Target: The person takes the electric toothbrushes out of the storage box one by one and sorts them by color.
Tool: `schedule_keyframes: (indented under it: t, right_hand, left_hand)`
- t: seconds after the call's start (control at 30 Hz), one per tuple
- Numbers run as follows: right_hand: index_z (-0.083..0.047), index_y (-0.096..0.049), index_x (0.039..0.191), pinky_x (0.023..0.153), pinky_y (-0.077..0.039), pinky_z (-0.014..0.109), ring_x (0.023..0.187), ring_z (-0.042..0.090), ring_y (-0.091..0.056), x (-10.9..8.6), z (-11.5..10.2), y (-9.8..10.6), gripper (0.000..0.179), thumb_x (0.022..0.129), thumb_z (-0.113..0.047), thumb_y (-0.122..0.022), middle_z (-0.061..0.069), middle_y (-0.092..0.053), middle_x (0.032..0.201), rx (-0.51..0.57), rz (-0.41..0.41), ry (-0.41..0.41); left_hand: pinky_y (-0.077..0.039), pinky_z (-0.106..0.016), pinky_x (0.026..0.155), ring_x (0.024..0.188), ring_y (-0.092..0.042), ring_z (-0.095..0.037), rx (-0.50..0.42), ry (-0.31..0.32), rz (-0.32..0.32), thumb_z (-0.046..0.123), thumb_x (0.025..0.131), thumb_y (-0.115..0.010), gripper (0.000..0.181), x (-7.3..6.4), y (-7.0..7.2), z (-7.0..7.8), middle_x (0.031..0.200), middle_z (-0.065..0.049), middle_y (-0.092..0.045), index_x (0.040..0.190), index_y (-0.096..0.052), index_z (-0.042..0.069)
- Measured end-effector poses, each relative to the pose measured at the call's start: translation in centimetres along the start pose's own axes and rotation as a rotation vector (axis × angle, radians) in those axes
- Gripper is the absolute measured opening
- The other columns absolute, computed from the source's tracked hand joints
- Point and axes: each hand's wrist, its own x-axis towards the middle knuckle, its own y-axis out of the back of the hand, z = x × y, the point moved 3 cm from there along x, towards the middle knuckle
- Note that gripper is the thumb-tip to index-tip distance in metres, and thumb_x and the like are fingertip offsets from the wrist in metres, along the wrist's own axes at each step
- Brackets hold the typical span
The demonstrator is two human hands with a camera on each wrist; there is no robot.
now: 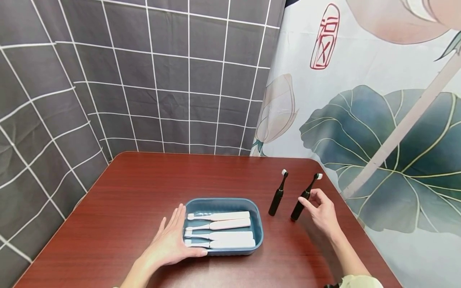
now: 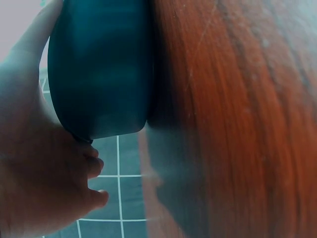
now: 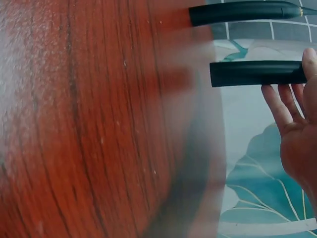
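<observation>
Blue and rounded at the corners, a tray (image 1: 261, 228) sits near the front of the reddish-brown tabletop (image 1: 151, 180). Four white toothbrushes (image 1: 232, 236) lie in it side by side, their brush heads to the left and their handles to the right.

At the tray's left end is the left hand (image 1: 168, 242), its fingers extended along the outer wall and its thumb reaching across the near rim. These fingers are spread and unclenched, touching the tray without closing around it; the left wrist view shows the hand against the tray's side.

To the right of the tray, the right hand (image 1: 323, 212) pinches a black toothbrush (image 1: 298, 210) between thumb and fingers, around the upper part of its handle. Its white bristles point up and away from the person, and the handle slants down toward the tabletop; I cannot tell whether the lower end touches it. A second black toothbrush (image 1: 276, 202) stands just to the left of the held one, apart from it, at a similar slant.

Behind the tabletop hangs a grey cloth (image 1: 169, 72) with a white grid, and on the right a pale cloth (image 1: 284, 52) printed with lotus leaves and flowers.
</observation>
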Motion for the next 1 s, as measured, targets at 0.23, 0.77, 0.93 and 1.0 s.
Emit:
schedule_keyframes:
  t: [0.23,0.77,0.93,1.0]
  right_hand:
    - [-0.004,-0.062,0.098,0.07,-0.042,0.01,0.08,0.006,-0.054,0.3,3.4,-1.2,0.022,0.086,-0.004,-0.08,0.006,-0.06,0.087,0.015,-0.01,-0.008]
    - [-0.006,-0.058,0.101,0.067,-0.042,0.012,0.081,0.006,-0.052,0.4,3.8,-1.7,0.025,0.088,-0.01,-0.079,0.006,-0.06,0.086,0.018,-0.021,-0.031]
    - [-0.006,-0.057,0.101,0.068,-0.042,0.013,0.08,0.007,-0.054,0.3,3.9,-1.9,0.026,0.088,-0.012,-0.079,0.006,-0.06,0.086,0.021,-0.04,-0.051]
    - [-0.006,-0.056,0.102,0.069,-0.043,0.012,0.08,0.008,-0.054,0.3,3.9,-2.0,0.027,0.089,-0.013,-0.079,0.006,-0.06,0.087,0.022,-0.05,-0.058]
  left_hand:
    - [-0.01,-0.062,0.118,0.151,-0.016,-0.034,-0.011,0.001,0.001,0.084,0.058,-0.074,0.145,0.0,-0.3,0.0,0.165,-0.019,-0.015,0.159,-0.016,-0.002]
    - [-0.008,-0.062,0.118,0.151,-0.017,-0.034,-0.022,-0.001,-0.005,0.085,0.059,-0.073,0.145,0.0,-0.1,0.2,0.166,-0.018,-0.012,0.159,-0.014,-0.002]
    - [-0.007,-0.061,0.118,0.152,-0.016,-0.033,-0.015,0.003,-0.009,0.086,0.058,-0.072,0.146,0.0,-0.1,0.1,0.166,-0.018,-0.012,0.159,-0.014,-0.001]
    - [-0.008,-0.062,0.118,0.151,-0.017,-0.034,-0.02,0.0,-0.005,0.086,0.058,-0.072,0.146,0.0,0.0,0.1,0.166,-0.019,-0.013,0.159,-0.015,-0.002]
